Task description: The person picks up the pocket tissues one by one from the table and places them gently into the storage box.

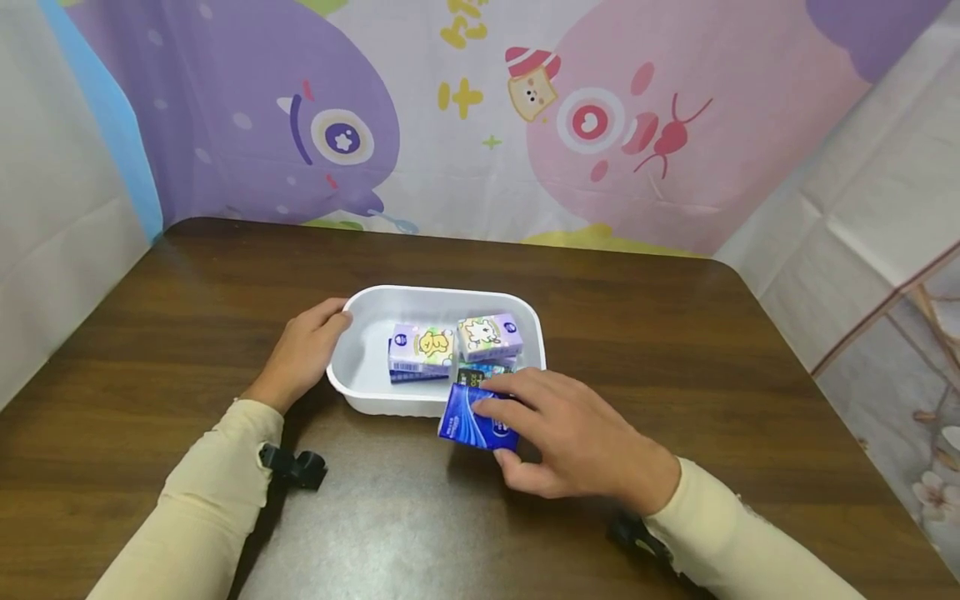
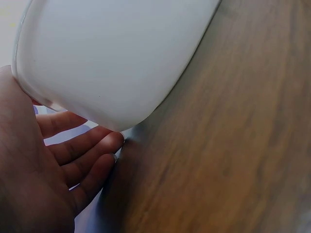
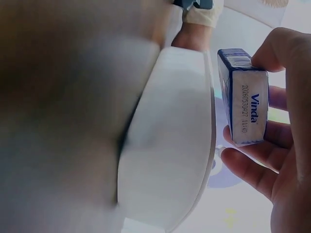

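Observation:
My right hand [image 1: 577,433] pinches a blue tissue pack [image 1: 465,421] between thumb and fingers, over the near right rim of a white plastic tub [image 1: 360,396]. In the right wrist view the pack's white end [image 3: 249,107] shows the word Vinda. Inside the tub lie a purple tissue pack with a yellow cartoon figure [image 1: 422,346], on top of a blue pack [image 1: 420,377], and another purple pack with a white figure [image 1: 489,335]. A dark printed pack [image 1: 472,375] lies below that one, partly hidden. My left hand [image 1: 303,350] grips the tub's left end, thumb at the rim.
The tub stands on a brown wooden table [image 1: 637,325]. Behind the table hangs a cartoon-printed cloth [image 1: 465,167], with pale cloth along both sides. Dark straps with small devices [image 1: 296,467] sit at both wrists.

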Motion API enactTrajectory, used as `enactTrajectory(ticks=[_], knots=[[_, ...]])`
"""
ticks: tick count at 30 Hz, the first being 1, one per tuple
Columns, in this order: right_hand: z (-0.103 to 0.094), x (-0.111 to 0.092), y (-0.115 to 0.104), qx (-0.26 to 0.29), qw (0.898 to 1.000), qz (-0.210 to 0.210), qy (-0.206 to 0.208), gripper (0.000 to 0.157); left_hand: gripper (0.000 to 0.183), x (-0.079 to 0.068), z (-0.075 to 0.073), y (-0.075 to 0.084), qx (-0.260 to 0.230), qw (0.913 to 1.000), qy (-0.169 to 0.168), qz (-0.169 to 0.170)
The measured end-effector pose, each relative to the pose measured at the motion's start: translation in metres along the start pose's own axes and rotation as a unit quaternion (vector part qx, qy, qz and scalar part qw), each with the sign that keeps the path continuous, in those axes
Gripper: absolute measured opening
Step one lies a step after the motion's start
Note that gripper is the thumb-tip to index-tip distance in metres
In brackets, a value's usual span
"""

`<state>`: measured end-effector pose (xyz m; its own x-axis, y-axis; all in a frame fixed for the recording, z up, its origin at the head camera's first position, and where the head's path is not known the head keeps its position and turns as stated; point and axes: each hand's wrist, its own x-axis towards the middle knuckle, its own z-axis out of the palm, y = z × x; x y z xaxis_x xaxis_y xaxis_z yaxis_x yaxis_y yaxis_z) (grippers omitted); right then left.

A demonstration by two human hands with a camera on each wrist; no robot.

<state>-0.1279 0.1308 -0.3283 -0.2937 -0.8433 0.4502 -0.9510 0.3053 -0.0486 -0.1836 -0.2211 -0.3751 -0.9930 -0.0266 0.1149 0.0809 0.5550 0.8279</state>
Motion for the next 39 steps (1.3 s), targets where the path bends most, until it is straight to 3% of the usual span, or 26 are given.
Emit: enactTrajectory(ticks=[18, 30, 39], knots=[[-0.007, 0.01, 0.032, -0.019, 0.999, 0.021, 0.025, 0.044, 0.045, 0.007, -0.006, 0.003, 0.008, 0.9999, -0.001, 0.007], [-0.004, 0.015, 0.048, 0.004, 0.997, 0.069, -0.034, 0.046, 0.047, -0.004, -0.005, -0.005, 0.006, 0.9997, -0.018, -0.017], [-0.002, 0.011, 0.053, 0.02, 0.997, 0.065, -0.028, 0.04, 0.047, -0.001, -0.003, -0.002, 0.006, 0.9999, -0.012, -0.003]])
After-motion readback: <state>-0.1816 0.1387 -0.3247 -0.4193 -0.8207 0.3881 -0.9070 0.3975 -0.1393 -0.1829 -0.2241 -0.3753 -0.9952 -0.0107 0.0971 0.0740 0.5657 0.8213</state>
